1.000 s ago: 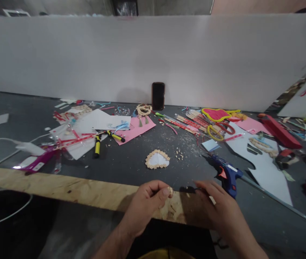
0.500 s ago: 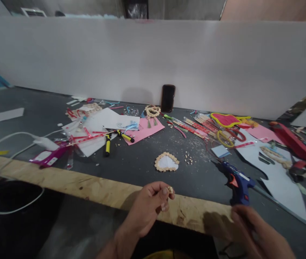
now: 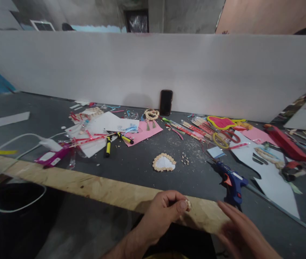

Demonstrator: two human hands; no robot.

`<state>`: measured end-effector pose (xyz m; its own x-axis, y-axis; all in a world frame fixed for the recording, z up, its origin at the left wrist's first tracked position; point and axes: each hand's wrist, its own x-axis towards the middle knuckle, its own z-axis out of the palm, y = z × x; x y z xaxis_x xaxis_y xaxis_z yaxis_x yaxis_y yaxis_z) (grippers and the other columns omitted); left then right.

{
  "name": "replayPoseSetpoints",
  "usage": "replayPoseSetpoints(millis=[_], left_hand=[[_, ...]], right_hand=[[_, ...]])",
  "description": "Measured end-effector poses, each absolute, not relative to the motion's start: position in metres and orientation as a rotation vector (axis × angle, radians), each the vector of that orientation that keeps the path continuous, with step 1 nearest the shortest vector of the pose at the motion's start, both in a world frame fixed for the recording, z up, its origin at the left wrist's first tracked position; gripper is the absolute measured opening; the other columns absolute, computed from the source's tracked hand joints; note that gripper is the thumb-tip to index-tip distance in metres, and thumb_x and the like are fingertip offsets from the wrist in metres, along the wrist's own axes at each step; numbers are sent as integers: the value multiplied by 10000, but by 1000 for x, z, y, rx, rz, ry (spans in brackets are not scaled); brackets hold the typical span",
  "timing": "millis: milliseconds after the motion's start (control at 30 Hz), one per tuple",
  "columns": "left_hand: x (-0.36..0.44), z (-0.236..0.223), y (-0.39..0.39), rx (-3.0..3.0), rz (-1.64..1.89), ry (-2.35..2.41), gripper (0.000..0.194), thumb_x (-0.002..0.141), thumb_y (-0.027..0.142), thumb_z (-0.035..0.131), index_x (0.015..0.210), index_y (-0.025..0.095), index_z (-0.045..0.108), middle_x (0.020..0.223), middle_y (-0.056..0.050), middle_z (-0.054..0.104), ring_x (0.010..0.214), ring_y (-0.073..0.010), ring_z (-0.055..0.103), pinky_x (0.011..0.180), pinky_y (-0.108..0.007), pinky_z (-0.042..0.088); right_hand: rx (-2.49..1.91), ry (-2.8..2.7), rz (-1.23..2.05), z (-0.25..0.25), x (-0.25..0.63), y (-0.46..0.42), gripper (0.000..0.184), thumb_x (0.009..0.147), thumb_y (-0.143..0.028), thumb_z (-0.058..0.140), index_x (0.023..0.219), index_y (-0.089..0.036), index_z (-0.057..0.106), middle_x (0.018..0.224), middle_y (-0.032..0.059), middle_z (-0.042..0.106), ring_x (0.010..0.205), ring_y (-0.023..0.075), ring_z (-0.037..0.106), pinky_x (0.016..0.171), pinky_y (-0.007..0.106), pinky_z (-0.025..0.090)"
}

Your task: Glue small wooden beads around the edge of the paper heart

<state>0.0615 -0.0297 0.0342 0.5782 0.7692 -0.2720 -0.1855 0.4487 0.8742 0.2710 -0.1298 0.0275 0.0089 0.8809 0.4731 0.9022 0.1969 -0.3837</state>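
Note:
My left hand [image 3: 163, 214], near the table edge, pinches a small pale knobbly piece [image 3: 188, 205] between thumb and fingers. To its right is my right hand [image 3: 246, 232], slightly blurred, with its fingers stretched out and nothing visible in them. Beyond both hands lies a white shape edged with beige bits [image 3: 164, 162], its lower right edge bare. Beside that shape is a scatter of small loose bits [image 3: 184, 158]. A blue glue gun [image 3: 234, 183] rests on the dark tabletop, just past my right hand.
A phone [image 3: 166, 102] leans on the white partition [image 3: 101, 64]. Yellow-black pliers [image 3: 108, 146], pink card [image 3: 144, 133], and a purple packet [image 3: 52, 156] are at left. Scissors [image 3: 220, 140] and cut white paper [image 3: 274, 180] lie right. A white cable [image 3: 15, 201] hangs over the wooden edge.
My left hand has shifted right and slightly down, still pinching the small piece. My right hand moved right and down, then back a little left, its fingers straightening. The view has also shifted.

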Motion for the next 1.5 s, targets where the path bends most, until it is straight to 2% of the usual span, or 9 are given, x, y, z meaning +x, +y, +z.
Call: replayPoseSetpoints(millis=[133, 300, 500, 567, 700, 833, 1033, 1167, 1500], left_hand=[[56, 36, -31, 954, 741, 770, 350, 739, 470, 683, 765, 123, 640, 651, 13, 556, 598, -84, 423, 591, -202, 336], [40, 26, -21, 1050, 845, 940, 329, 784, 459, 641, 774, 131, 648, 637, 24, 511, 607, -84, 390, 586, -194, 319], [28, 23, -4, 1004, 960, 1019, 321, 788, 464, 633, 796, 143, 629, 621, 38, 475, 565, -74, 338, 540, -189, 286], [30, 26, -2, 1089, 880, 993, 315, 787, 452, 635, 773, 137, 625, 616, 36, 470, 580, -81, 357, 552, -193, 300], [40, 30, -2, 1222, 737, 878, 323, 805, 447, 601, 735, 132, 614, 646, 18, 497, 628, -106, 419, 587, -209, 344], [39, 31, 2, 1343, 722, 872, 331, 858, 440, 528, 762, 144, 639, 708, -12, 558, 689, -134, 486, 637, -224, 390], [17, 23, 20, 1832, 903, 1171, 230, 892, 331, 503, 1065, 225, 611, 1096, -62, 596, 833, -167, 557, 780, -299, 451], [7, 9, 33, 2098, 1018, 1326, 205, 892, 227, 499, 1074, 214, 592, 1088, -67, 604, 1032, -220, 514, 907, -389, 420], [7, 8, 37, 2165, 952, 1288, 167, 871, 157, 519, 988, 219, 620, 1036, -50, 616, 1007, -213, 506, 874, -391, 462]], right_hand=[[-1510, -1965, 261, 53, 215, -75, 347, 854, -209, 449, 1175, -237, 576, 1002, 65, 705, 815, 140, 683, 668, 216, 551], [-1529, -1979, 348, 56, 216, -51, 224, 875, -240, 436, 810, -241, 650, 735, 11, 689, 657, 124, 645, 582, 207, 513], [-1766, -1860, -325, 44, 254, -52, 269, 885, -312, 442, 1031, -211, 645, 1037, 108, 651, 905, 246, 626, 779, 402, 506], [-1610, -1939, -225, 48, 244, -50, 257, 871, -309, 502, 1087, -240, 623, 1065, 83, 644, 947, 208, 619, 795, 335, 509], [-1370, -2061, 45, 60, 212, -45, 184, 882, -249, 512, 1021, -256, 633, 861, 9, 696, 773, 120, 641, 693, 224, 512], [-1368, -2078, 119, 63, 207, -33, 138, 880, -236, 514, 930, -242, 642, 779, -4, 697, 703, 116, 636, 666, 235, 500], [-1747, -1898, -49, 40, 227, 2, 190, 890, -328, 474, 890, -230, 636, 832, 33, 709, 756, 175, 659, 680, 298, 503], [-1824, -1935, 61, 22, 228, 19, 191, 891, -337, 487, 886, -227, 643, 845, 26, 704, 758, 165, 655, 664, 280, 502], [-1873, -1977, 4, 8, 229, 25, 228, 885, -389, 513, 881, -235, 681, 831, 26, 699, 769, 176, 626, 697, 312, 496]])
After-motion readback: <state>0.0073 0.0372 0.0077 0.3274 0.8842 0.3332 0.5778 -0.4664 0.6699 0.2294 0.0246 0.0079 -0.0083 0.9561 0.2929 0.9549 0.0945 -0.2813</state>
